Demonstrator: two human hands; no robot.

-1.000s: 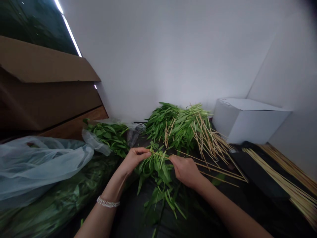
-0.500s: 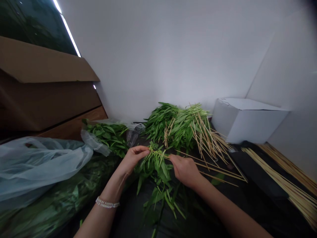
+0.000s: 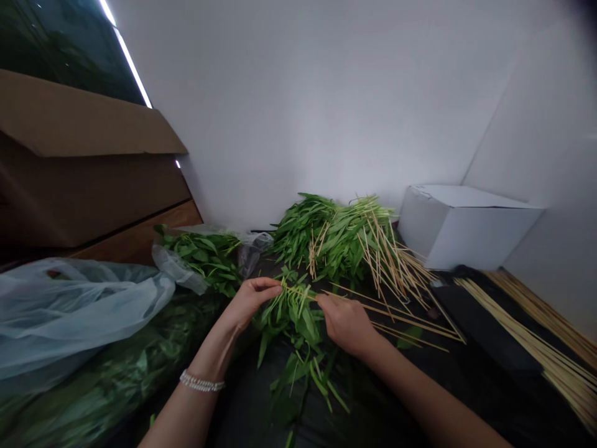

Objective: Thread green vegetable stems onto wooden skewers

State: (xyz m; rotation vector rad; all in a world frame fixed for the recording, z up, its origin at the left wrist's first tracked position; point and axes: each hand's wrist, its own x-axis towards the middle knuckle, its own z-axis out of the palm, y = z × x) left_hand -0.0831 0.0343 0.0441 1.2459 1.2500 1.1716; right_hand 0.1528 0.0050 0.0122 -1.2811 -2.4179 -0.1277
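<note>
Between my hands hangs a row of leafy greens (image 3: 298, 314), their pale stems bunched along a thin bamboo skewer (image 3: 311, 295). My right hand (image 3: 347, 322) is closed round the right part of that skewer. At the left end of the row, my left hand (image 3: 252, 302) pinches the greens with thumb and forefinger; the skewer's tip cannot be made out there. Loose leaves and cut stems (image 3: 319, 379) lie on the dark surface below. Several loose skewers (image 3: 410, 320) lie just beyond my right hand.
Behind my hands is a heap of skewered greens (image 3: 336, 236). Bagged greens (image 3: 205, 255) and a clear plastic bag (image 3: 79, 311) lie left, below a cardboard box (image 3: 84, 186). A white box (image 3: 466, 230) and more skewers (image 3: 522, 330) are at right.
Both hands stay almost in place. My right hand has shifted very slightly, and the greens between the hands have moved a little.
</note>
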